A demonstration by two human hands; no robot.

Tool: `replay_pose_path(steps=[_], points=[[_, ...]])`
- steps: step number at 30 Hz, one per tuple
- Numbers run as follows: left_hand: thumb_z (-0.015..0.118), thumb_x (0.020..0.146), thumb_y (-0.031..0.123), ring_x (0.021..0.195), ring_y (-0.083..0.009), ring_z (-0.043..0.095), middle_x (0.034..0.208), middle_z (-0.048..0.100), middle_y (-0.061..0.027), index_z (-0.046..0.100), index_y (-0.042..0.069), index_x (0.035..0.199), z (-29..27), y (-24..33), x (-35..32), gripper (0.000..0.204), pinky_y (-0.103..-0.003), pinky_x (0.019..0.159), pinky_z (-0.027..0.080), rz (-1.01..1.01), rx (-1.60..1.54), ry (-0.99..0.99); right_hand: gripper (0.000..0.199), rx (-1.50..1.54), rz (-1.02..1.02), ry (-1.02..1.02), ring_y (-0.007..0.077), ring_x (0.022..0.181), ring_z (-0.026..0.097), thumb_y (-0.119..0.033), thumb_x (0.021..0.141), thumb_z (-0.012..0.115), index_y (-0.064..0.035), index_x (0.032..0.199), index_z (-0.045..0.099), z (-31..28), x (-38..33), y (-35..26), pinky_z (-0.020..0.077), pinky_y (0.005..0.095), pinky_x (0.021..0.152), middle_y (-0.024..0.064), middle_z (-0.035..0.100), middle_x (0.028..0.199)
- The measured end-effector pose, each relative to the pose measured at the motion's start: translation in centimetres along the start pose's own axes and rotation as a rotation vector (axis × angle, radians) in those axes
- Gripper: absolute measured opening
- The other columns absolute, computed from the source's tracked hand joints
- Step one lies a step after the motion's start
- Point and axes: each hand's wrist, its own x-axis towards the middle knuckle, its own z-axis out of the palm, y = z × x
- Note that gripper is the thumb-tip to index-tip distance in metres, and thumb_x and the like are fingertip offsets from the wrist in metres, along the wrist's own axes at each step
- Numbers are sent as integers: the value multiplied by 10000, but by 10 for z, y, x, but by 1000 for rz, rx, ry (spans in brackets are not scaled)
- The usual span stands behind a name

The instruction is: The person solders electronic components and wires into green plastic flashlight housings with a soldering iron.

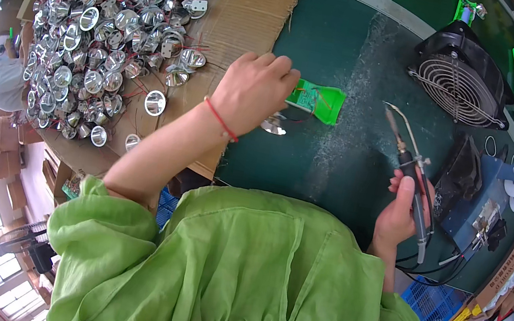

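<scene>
The green case (330,107) lies on the desk (320,34) with its long axis going from left to right, and at its left end the left hand (252,91) has curled fingers, but what they hold I cannot tell. To the right of the case, the right hand (397,216) wraps a soldering iron (410,168), its tip pointing forward and slightly left; farther right, a carton (509,257) bears printed characters.
</scene>
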Motion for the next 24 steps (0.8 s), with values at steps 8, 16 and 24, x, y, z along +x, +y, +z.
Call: replay_pose_path(steps=[8, 16, 24], points=[[678, 793, 46, 751, -212, 603, 809, 608, -76, 720, 60, 899, 17, 2, -12, 115, -305, 670, 483, -243, -807, 299, 273, 49, -83, -136, 165, 726, 637, -33, 832, 622, 75, 1076, 564, 10, 1, -7, 517, 252, 657, 182, 657, 872], [740, 734, 87, 759, -198, 605, 849, 598, -57, 725, 63, 848, 14, 3, -11, 118, -308, 673, 483, -353, -712, 192, 227, -100, -73, -365, 147, 732, 634, -36, 792, 696, 52, 986, 619, 38, -12, -2, 490, 243, 646, 120, 669, 855], [737, 737, 90, 814, -196, 610, 877, 602, -59, 731, 74, 881, 15, -6, -14, 146, -297, 721, 488, -216, -739, 195, 223, -79, -67, -321, 138, 722, 636, -28, 790, 702, 55, 981, 623, 41, -11, -2, 487, 233, 641, 109, 677, 838]])
